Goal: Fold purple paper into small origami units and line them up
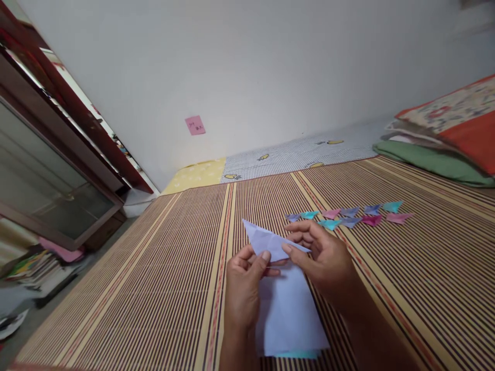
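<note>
A pale lavender sheet of paper folded to a triangle [270,244] is held up between both hands. My left hand [244,281] pinches its lower left edge, thumb in front and fingers behind. On the right side, the thumb of my right hand [320,252] presses the front near the lower edge, with the other fingers curled behind. Below the hands lies a stack of flat paper sheets [292,309], lavender on top, with a turquoise edge [299,354] showing beneath. Beyond my right hand, several small folded paper pieces [372,220] in turquoise, pink and lavender lie in two rows.
A striped mat [185,257] covers the bed. Folded bedding, green [429,159] and orange [472,134], is piled at the far right. A pink note [195,125] sticks to the wall. Books [33,268] stand low at the left, beside a glass-panelled door [46,175].
</note>
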Tool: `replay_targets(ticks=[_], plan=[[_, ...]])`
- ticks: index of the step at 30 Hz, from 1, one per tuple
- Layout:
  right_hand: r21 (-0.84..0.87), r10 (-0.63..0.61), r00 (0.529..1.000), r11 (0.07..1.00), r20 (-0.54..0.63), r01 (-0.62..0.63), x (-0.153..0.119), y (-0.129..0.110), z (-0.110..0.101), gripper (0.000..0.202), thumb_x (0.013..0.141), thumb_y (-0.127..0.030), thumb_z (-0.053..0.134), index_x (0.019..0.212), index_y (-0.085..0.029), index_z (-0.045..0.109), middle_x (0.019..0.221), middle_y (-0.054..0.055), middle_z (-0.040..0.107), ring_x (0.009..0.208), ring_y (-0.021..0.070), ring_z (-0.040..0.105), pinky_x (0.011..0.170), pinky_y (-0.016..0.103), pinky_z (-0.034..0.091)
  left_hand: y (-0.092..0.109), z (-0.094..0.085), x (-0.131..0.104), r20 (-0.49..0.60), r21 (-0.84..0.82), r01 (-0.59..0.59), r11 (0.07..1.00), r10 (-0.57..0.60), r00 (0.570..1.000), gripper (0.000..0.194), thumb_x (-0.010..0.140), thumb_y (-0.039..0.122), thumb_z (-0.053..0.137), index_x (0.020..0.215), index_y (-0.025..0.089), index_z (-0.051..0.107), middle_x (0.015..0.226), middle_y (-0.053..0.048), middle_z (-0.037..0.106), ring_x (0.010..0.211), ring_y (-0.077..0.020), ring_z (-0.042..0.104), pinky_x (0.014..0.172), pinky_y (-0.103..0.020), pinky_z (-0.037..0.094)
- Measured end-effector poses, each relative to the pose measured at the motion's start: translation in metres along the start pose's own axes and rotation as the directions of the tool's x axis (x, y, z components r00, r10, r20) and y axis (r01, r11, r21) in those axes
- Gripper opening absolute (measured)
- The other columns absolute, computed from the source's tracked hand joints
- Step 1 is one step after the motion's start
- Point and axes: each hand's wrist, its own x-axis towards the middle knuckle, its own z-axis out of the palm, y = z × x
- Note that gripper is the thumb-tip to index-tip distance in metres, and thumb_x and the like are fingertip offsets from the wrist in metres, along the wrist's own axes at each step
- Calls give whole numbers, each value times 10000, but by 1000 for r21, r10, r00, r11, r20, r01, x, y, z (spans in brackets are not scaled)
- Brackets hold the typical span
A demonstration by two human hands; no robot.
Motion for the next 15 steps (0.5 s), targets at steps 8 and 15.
replay_targets(ticks=[8, 15], plan=[[-258, -105, 994, 962, -41, 91, -1, -20, -9, 129, 896, -231, 610, 970, -213, 714, 904, 62, 749, 791, 230, 688, 727, 372, 554, 0, 0, 0, 119, 66, -11, 998, 3, 993, 261, 863, 320, 772, 1014, 108, 777, 907, -131, 802, 746, -204, 771, 535, -192, 551], [260, -226, 875, 958, 428, 121, -47, -45, -8, 153, 934, -444, 652, 1029, -366, 743, 941, 39, 755, 946, 255, 722, 681, 352, 603, -3, -2, 3, -60, 30, -50, 998, 52, 997, 240, 778, 320, 845, 924, 138, 789, 816, -42, 770, 701, -156, 722, 623, -241, 621]])
